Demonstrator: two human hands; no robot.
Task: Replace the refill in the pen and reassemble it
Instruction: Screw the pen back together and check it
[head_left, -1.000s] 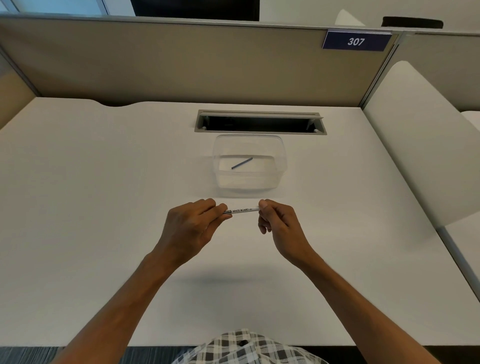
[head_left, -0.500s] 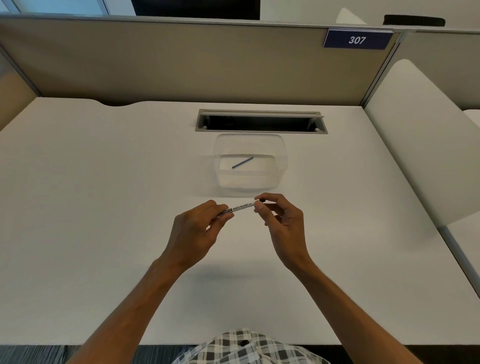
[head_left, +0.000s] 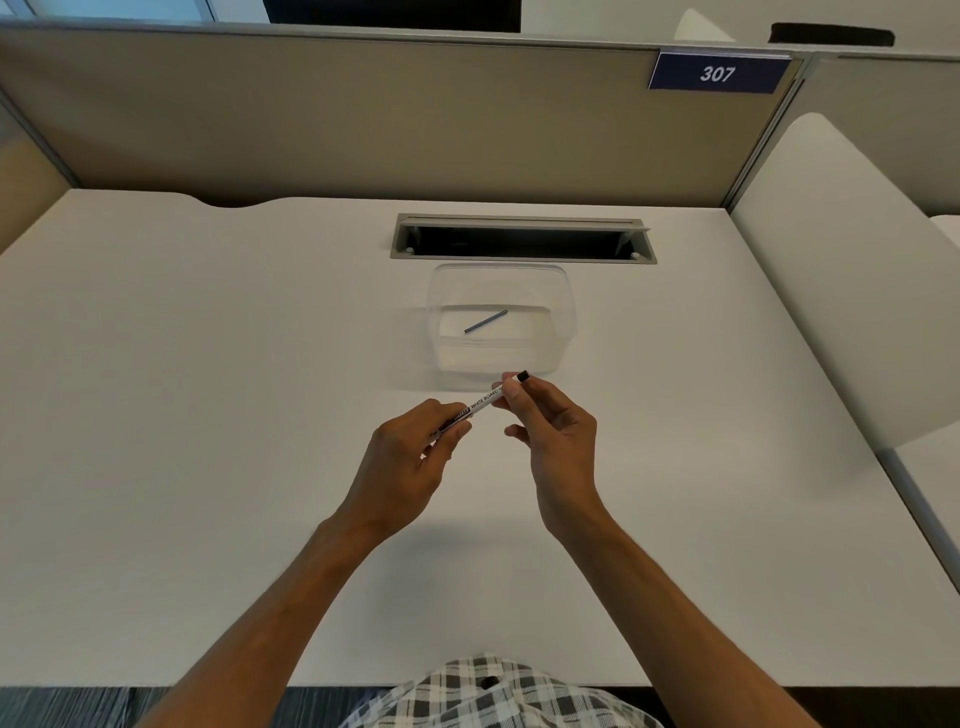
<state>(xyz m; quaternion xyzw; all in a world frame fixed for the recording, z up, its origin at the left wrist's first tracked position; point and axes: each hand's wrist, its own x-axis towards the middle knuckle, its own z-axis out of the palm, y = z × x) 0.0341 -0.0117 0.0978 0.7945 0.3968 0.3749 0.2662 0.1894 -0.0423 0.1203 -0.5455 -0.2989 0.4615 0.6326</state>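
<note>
A white whiteboard marker pen with black lettering is held above the desk, tilted up to the right. My left hand grips its lower left end. My right hand pinches the upper right end by the thumb and forefinger, where a small black end piece sticks out. A thin dark blue refill lies loose inside a clear plastic container just beyond the hands.
The white desk ends at a tan partition wall behind. A rectangular cable slot opens in the desk right behind the container. A white side panel stands at the right.
The pen has tilted from nearly level to slanting up to the right. My right hand rose and moved toward the container, and the black end piece now shows at its fingertips.
</note>
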